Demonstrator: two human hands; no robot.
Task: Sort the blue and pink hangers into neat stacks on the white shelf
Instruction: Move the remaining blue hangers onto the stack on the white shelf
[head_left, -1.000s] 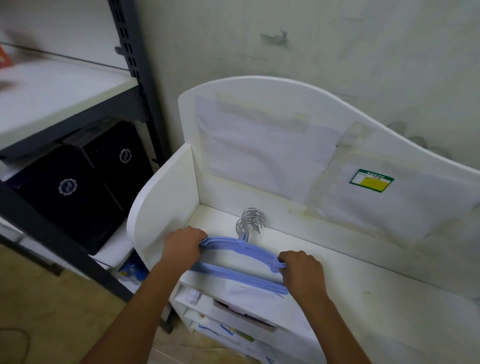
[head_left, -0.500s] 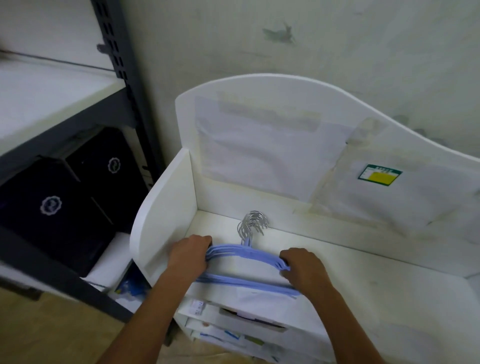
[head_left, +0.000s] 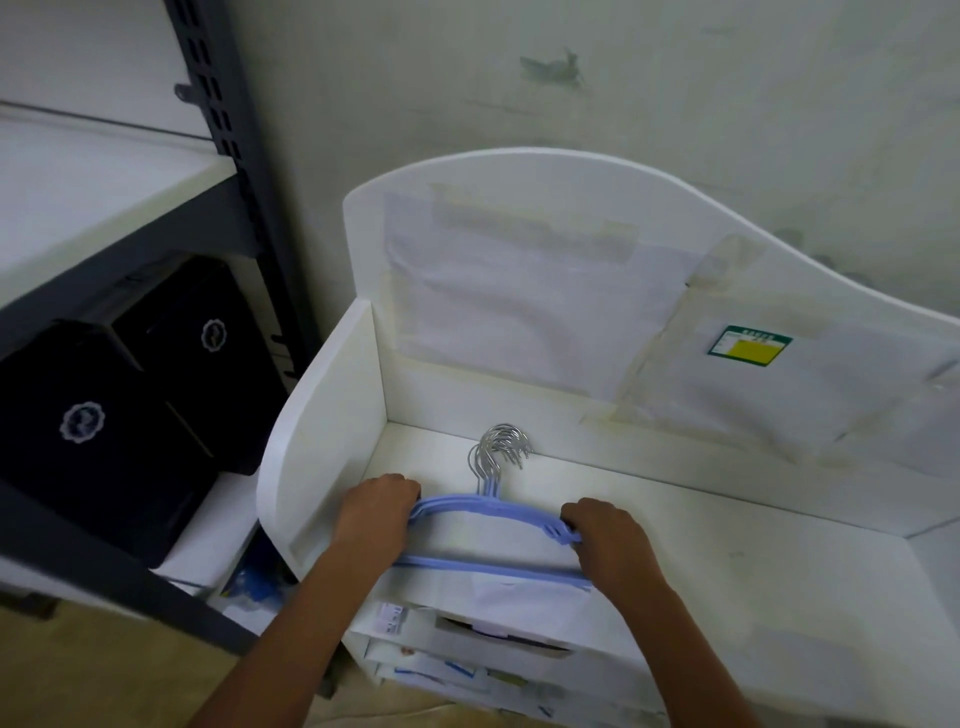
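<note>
Left hand (head_left: 376, 512) and right hand (head_left: 608, 535) each curl knuckles-up round opposite ends of the blue hangers (head_left: 488, 512). The stack lies flat on the white shelf (head_left: 727, 561).

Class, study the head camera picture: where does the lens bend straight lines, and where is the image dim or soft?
Head view: wide-angle bending curves the dark rack post and the white shelf edges; the black boxes sit in dim shadow; the metal hooks catch faint glints; the blue hangers look fairly sharp, corners softer.

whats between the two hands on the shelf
In the head view, the stack of blue hangers spans from the left hand to the right hand, their metal hooks pointing toward the back panel.
</note>
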